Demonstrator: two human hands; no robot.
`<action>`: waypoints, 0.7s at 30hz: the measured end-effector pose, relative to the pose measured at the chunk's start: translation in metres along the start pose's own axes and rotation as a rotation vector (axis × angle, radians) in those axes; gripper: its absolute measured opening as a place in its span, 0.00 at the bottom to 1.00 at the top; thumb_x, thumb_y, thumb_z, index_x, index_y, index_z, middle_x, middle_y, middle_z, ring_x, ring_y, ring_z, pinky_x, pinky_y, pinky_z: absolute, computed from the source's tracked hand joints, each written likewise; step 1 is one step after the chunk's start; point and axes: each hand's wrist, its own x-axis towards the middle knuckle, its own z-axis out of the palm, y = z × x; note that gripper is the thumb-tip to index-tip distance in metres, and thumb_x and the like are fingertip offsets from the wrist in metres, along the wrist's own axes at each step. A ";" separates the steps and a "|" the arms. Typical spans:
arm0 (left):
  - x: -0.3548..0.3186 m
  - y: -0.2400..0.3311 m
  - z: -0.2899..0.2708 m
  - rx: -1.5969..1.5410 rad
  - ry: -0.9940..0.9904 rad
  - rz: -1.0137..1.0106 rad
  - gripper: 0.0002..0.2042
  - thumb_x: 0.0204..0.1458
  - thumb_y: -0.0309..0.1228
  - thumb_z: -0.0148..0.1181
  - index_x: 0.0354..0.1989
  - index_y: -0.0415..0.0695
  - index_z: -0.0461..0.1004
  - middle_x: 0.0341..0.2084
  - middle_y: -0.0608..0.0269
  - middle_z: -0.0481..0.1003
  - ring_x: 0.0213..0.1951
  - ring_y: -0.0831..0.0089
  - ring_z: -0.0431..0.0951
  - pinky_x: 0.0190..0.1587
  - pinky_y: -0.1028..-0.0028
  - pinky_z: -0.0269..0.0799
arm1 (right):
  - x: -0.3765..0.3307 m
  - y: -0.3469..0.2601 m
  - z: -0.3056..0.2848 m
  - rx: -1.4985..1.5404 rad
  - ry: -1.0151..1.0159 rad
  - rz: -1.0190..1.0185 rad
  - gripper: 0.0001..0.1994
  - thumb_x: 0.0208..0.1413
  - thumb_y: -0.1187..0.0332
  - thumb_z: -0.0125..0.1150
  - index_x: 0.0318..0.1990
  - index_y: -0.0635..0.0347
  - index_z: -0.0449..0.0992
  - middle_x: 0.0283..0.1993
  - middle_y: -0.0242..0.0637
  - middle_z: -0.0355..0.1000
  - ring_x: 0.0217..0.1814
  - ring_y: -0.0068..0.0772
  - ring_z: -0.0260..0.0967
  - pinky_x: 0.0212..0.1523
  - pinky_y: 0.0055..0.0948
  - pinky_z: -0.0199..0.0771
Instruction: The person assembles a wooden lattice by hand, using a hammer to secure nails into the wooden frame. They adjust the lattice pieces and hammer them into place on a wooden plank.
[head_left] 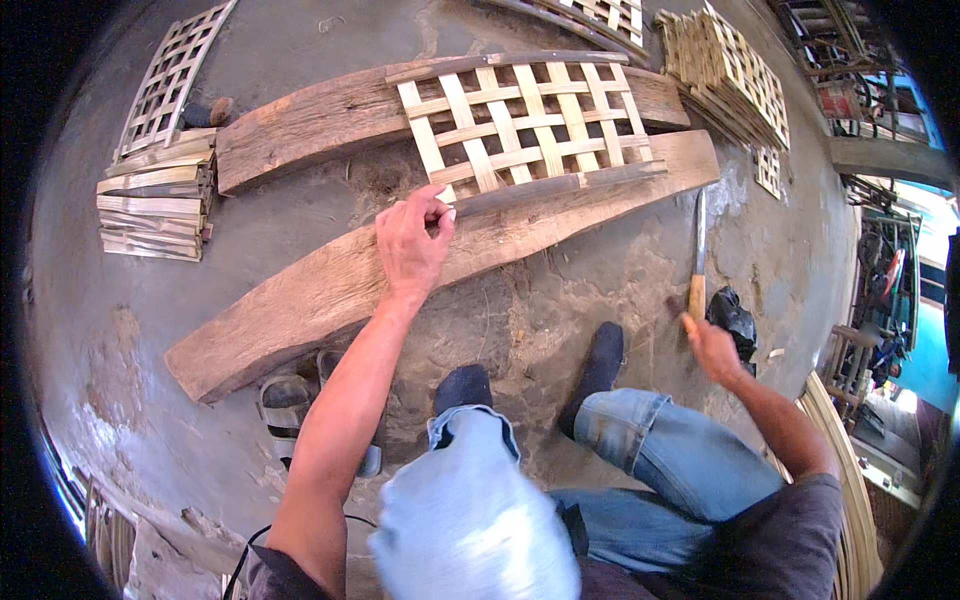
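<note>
My left hand [412,240], nearer, pinches the woven panel [545,137] at its near-left corner; long axis runs rightward. Right hand [714,350] at tool handle [697,292], grip unclear.

Grey concrete flr [620,290], uneven, worn, w/ brownish stains, pale scuffs lower L + whitish sheen upper R. R side = cluttered strg: dk shelving [845,55] up top, wooden rack [850,345] lower down, misc. items packed in, mostly too small/blurry to ID. Grey horiz. beam [890,157] crosses btwn. Bright blue wall or panel [928,345] behind rack, prob. not flat-lit: strong white glare [938,212] nr it. Lower L edge: upright slats [115,545], narrow bright gap [62,480] alongside.
</note>
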 end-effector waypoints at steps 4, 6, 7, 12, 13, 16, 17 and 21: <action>-0.001 -0.005 -0.003 0.016 0.019 0.022 0.18 0.45 0.25 0.68 0.46 0.51 0.74 0.25 0.76 0.78 0.32 0.73 0.78 0.46 0.66 0.66 | 0.002 0.002 -0.092 0.043 0.213 0.063 0.15 0.69 0.59 0.47 0.42 0.63 0.72 0.26 0.44 0.68 0.29 0.41 0.70 0.32 0.43 0.68; -0.001 -0.005 0.001 0.066 0.038 0.040 0.18 0.44 0.25 0.68 0.45 0.52 0.74 0.25 0.76 0.78 0.33 0.72 0.78 0.46 0.66 0.66 | 0.011 -0.007 -0.135 0.103 0.346 0.022 0.16 0.70 0.57 0.45 0.42 0.62 0.72 0.24 0.38 0.66 0.26 0.33 0.66 0.29 0.38 0.66; 0.000 -0.005 0.001 0.055 0.039 0.039 0.18 0.44 0.25 0.68 0.45 0.52 0.74 0.25 0.75 0.78 0.33 0.72 0.78 0.45 0.66 0.66 | 0.017 -0.014 -0.158 0.125 0.401 0.013 0.17 0.70 0.56 0.45 0.42 0.62 0.73 0.24 0.36 0.65 0.25 0.30 0.65 0.28 0.36 0.65; -0.003 -0.007 -0.001 0.042 0.046 0.034 0.17 0.45 0.26 0.69 0.43 0.52 0.74 0.25 0.74 0.78 0.34 0.71 0.78 0.44 0.66 0.67 | 0.056 -0.083 -0.228 0.245 0.596 -0.073 0.19 0.71 0.55 0.43 0.41 0.61 0.73 0.24 0.30 0.65 0.24 0.24 0.63 0.27 0.31 0.64; 0.000 -0.007 0.000 0.044 0.057 0.039 0.16 0.45 0.26 0.69 0.43 0.52 0.74 0.25 0.74 0.78 0.34 0.71 0.78 0.44 0.66 0.67 | 0.062 -0.100 -0.234 0.294 0.600 -0.065 0.18 0.71 0.56 0.43 0.41 0.62 0.73 0.23 0.32 0.65 0.24 0.27 0.64 0.28 0.33 0.65; 0.000 -0.005 0.001 0.025 0.091 0.057 0.16 0.44 0.27 0.69 0.43 0.52 0.74 0.25 0.74 0.78 0.33 0.70 0.78 0.44 0.66 0.67 | 0.076 -0.139 -0.241 0.304 0.600 -0.103 0.18 0.71 0.57 0.43 0.39 0.63 0.73 0.23 0.33 0.65 0.23 0.28 0.64 0.28 0.35 0.65; -0.001 -0.006 0.000 0.022 0.081 0.050 0.17 0.45 0.27 0.69 0.44 0.52 0.74 0.25 0.73 0.78 0.34 0.70 0.78 0.44 0.66 0.67 | 0.080 -0.146 -0.241 0.285 0.599 -0.125 0.18 0.71 0.57 0.43 0.39 0.63 0.73 0.23 0.32 0.66 0.22 0.28 0.64 0.27 0.34 0.64; 0.000 -0.005 0.001 0.025 0.079 0.038 0.17 0.44 0.26 0.69 0.43 0.52 0.74 0.25 0.73 0.78 0.34 0.70 0.78 0.44 0.66 0.67 | 0.084 -0.156 -0.238 0.193 0.549 -0.244 0.18 0.70 0.56 0.44 0.40 0.62 0.74 0.23 0.30 0.67 0.23 0.24 0.65 0.27 0.30 0.64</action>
